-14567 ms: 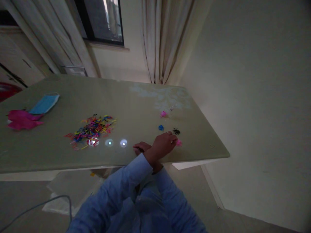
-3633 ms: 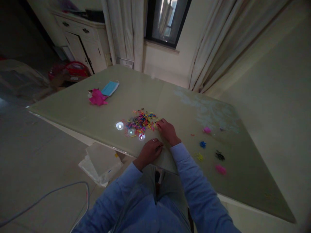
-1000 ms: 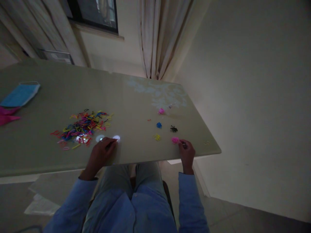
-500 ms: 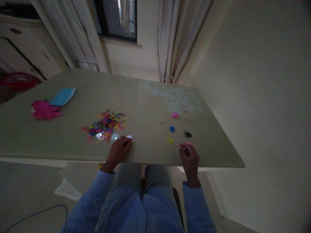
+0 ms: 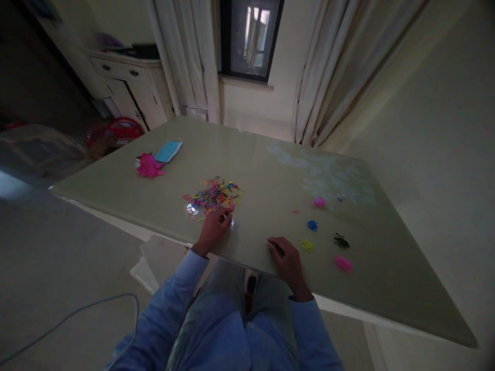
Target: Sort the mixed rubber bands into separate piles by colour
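Just beyond the left hand's (image 5: 212, 231) fingertips lies a mixed heap of bands (image 5: 211, 197), handy for picking. Right of the right hand's (image 5: 290, 263) fingers, yellow bands (image 5: 307, 245), blue bands (image 5: 312, 225), black bands (image 5: 342, 241) and pink bands (image 5: 343, 264) sit apart, probably so colours don't mingle. Both hands' fingers curl inward; whether they grip anything, I can't tell.

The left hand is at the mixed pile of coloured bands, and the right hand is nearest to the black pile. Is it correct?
No: the head view shows the right hand nearest to the yellow pile, not the black pile. The left hand is at the mixed pile.
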`<control>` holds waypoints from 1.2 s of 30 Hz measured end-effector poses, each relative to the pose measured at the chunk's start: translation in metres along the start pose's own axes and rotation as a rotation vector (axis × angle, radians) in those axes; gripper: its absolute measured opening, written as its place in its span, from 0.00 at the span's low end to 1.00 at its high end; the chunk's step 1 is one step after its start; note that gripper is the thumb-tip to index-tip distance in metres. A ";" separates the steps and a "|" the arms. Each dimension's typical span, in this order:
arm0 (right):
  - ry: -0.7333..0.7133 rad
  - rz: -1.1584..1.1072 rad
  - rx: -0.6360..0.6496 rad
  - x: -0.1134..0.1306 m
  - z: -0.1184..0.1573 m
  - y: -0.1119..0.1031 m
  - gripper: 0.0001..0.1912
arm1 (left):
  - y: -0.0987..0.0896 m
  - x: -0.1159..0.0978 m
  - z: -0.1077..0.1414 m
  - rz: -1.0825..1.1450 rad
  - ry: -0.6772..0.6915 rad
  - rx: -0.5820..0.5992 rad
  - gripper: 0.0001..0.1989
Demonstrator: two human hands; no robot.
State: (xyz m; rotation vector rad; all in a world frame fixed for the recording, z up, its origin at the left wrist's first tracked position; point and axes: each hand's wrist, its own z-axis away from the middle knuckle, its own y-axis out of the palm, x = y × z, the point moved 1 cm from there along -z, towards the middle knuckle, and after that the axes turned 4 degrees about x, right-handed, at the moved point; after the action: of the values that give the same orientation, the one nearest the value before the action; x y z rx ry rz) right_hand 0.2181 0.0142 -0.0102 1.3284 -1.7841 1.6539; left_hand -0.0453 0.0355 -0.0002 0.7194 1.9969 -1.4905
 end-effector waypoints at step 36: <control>-0.027 -0.076 -0.037 -0.003 0.002 -0.002 0.09 | -0.048 -0.016 -0.055 -0.045 0.036 0.300 0.08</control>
State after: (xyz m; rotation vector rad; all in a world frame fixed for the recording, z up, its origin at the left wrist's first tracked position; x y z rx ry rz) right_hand 0.2221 0.0135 -0.0117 1.3906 -1.7478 1.5628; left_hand -0.0729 0.0757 0.0568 0.8317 1.8453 -1.8392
